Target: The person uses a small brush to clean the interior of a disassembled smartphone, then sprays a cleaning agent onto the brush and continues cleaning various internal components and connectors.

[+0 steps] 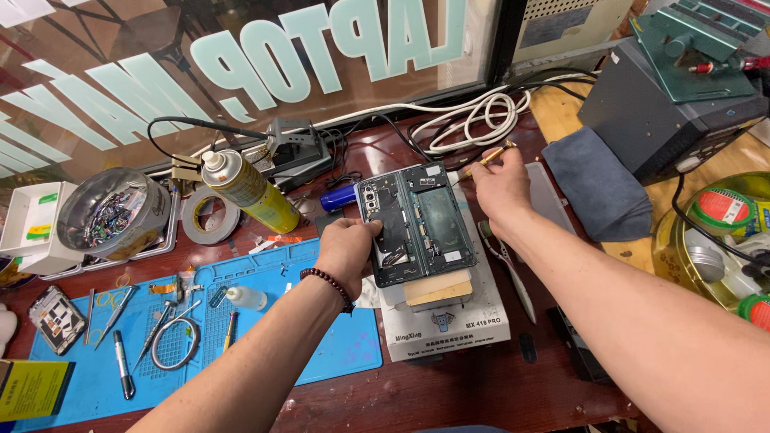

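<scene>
While the opened smartphone [417, 223] lies face down with its back removed on a white heating pad unit [445, 321], we steady it with our left hand [346, 248], fingers closed on its lower left edge so the frame cannot slide off the raised platform. Our right hand [499, 186] pinches a brass-handled precision screwdriver [487, 158], its tip angled down toward the phone's upper right corner; the grip is tight and close to the tip, which suits fine work on small parts. The phone sits near the middle of the dark red tabletop [481, 393], propped up on the unit so its exposed boards and camera module face us.

To our left, a blue silicone work mat [337, 349] keeps tweezers [112, 314], a black pen-like tool [122, 365] and a small squeeze bottle [245, 298] laid out within reach. A yellow-green spray can [247, 191] lies tilted beside a roll of grey tape [210, 215], and a round tin of small parts [108, 212] stands farther left. A second dismantled phone [56, 319] rests at the mat's left edge. A grey cloth [597, 186] lies to the right of our right hand.
</scene>
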{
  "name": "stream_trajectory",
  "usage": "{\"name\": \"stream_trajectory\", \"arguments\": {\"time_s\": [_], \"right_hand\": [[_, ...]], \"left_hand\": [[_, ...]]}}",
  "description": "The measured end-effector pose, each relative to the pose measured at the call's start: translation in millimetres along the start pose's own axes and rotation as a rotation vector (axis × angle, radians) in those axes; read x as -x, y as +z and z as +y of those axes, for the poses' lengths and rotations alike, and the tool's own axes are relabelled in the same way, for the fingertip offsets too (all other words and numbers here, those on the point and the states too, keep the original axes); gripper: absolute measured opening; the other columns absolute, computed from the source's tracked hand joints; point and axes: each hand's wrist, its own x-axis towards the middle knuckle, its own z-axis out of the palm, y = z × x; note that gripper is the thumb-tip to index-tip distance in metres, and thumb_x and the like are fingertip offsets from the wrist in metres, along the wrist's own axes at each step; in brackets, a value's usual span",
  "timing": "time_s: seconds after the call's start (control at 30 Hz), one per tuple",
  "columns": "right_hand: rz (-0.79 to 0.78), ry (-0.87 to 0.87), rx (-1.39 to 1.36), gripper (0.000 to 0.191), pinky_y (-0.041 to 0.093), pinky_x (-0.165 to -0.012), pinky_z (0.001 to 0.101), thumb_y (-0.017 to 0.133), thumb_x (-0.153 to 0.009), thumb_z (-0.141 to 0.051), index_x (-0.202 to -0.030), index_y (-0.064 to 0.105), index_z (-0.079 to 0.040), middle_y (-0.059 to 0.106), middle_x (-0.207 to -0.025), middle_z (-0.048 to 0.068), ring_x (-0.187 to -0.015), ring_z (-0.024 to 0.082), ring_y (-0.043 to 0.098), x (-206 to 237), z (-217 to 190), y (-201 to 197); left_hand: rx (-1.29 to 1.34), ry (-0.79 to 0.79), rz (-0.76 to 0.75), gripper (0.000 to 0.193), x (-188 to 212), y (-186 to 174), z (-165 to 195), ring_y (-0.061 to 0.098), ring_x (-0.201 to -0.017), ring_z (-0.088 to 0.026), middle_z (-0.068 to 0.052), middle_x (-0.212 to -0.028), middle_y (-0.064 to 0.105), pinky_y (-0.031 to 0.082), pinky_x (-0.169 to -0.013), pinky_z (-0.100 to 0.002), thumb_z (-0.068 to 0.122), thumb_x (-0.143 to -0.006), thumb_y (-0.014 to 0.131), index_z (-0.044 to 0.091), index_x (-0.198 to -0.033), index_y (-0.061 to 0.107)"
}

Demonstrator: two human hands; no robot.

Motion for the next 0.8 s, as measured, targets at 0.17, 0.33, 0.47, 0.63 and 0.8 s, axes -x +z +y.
{"name": "stream_trajectory", "arguments": {"time_s": [0.17, 0.33, 0.47, 0.63, 0.8], "right_hand": [[-0.023, 0.085, -0.127, 0.023, 0.057, -0.068, 0.0295, 0.06, -0.097, -0.004, -0.113, 0.044, -0.006, 0.074, -0.1, 0.011, -0.082, 0.015, 0.071, 2, -7, -2], [-0.012, 0.068, -0.098, 0.022, 0.059, -0.068, 0.0309, 0.061, -0.097, -0.002, -0.113, 0.046, -0.005, 0.074, -0.101, 0.012, -0.084, 0.017, 0.072, 4, -7, -3], [0.001, 0.061, -0.093, 0.023, 0.06, -0.07, 0.0313, 0.062, -0.097, -0.002, -0.113, 0.047, -0.005, 0.074, -0.103, 0.012, -0.087, 0.018, 0.072, 4, -6, -3], [0.009, 0.133, -0.195, 0.023, 0.061, -0.071, 0.0364, 0.06, -0.096, -0.004, -0.113, 0.045, -0.007, 0.069, -0.107, 0.011, -0.087, 0.02, 0.072, 10, -17, -6], [0.011, 0.084, -0.27, 0.019, 0.064, -0.077, 0.0392, 0.058, -0.098, -0.006, -0.112, 0.045, -0.005, 0.067, -0.107, 0.014, -0.088, 0.025, 0.074, 27, -49, -26]], "left_hand": [[0.026, -0.007, -0.075, 0.028, 4, -2, 4, 0.07, -0.072, -0.017, -0.009, -0.093, 0.07, 0.06, -0.059, -0.034, 0.014, -0.092, 0.065, 0.004, -0.117, 0.057], [0.017, -0.002, -0.078, 0.03, 6, 0, 5, 0.069, -0.073, -0.017, -0.008, -0.094, 0.07, 0.059, -0.059, -0.033, 0.015, -0.092, 0.067, 0.004, -0.117, 0.058], [0.011, -0.004, -0.087, 0.03, 4, -1, 5, 0.07, -0.074, -0.017, -0.009, -0.095, 0.071, 0.06, -0.06, -0.033, 0.015, -0.091, 0.067, 0.004, -0.118, 0.058], [-0.13, 0.11, 0.049, 0.04, 5, -2, 7, 0.071, -0.076, -0.018, -0.009, -0.099, 0.071, 0.059, -0.06, -0.034, 0.015, -0.088, 0.071, 0.003, -0.123, 0.057], [-0.515, 0.677, 0.307, 0.031, 21, -8, 16, 0.07, -0.072, -0.015, -0.007, -0.084, 0.074, 0.055, -0.067, -0.03, 0.017, -0.086, 0.075, 0.002, -0.112, 0.069]]}}
